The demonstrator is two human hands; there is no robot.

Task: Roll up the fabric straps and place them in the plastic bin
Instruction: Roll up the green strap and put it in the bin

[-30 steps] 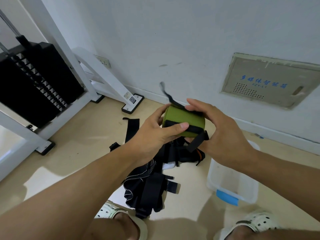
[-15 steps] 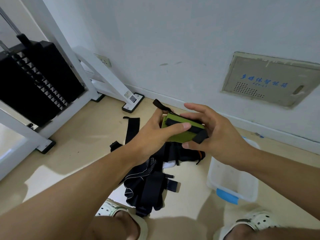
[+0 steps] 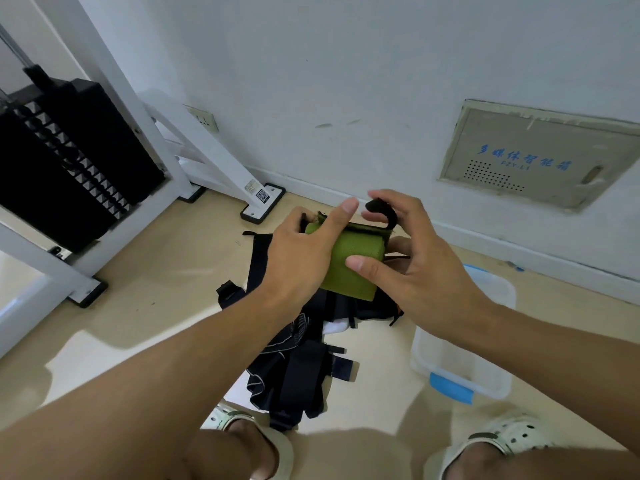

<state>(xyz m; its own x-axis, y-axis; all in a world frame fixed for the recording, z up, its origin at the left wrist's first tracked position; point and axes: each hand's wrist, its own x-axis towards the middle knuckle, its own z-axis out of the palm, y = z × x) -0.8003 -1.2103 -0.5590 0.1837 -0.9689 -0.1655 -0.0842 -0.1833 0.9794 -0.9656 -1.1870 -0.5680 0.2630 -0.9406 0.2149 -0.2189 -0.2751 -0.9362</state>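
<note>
While both grip the green strap (image 3: 349, 268), left hand (image 3: 298, 261), right hand (image 3: 415, 268), bin (image 3: 498, 292) beside.

We see soft, even daylight; faint shadows lie on the floor (image 3: 145, 306); wide-angle bending curves the edges; focus sharp.

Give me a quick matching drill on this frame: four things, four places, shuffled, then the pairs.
Things:
1. green strap roll
2. plastic bin
3. black strap pile
4. grey wall panel

Places:
A. on the floor between the feet
B. held in both hands
C. set in the wall, upper right
D. on the floor, under the right forearm

Pairs: 1-B, 2-D, 3-A, 4-C
</note>
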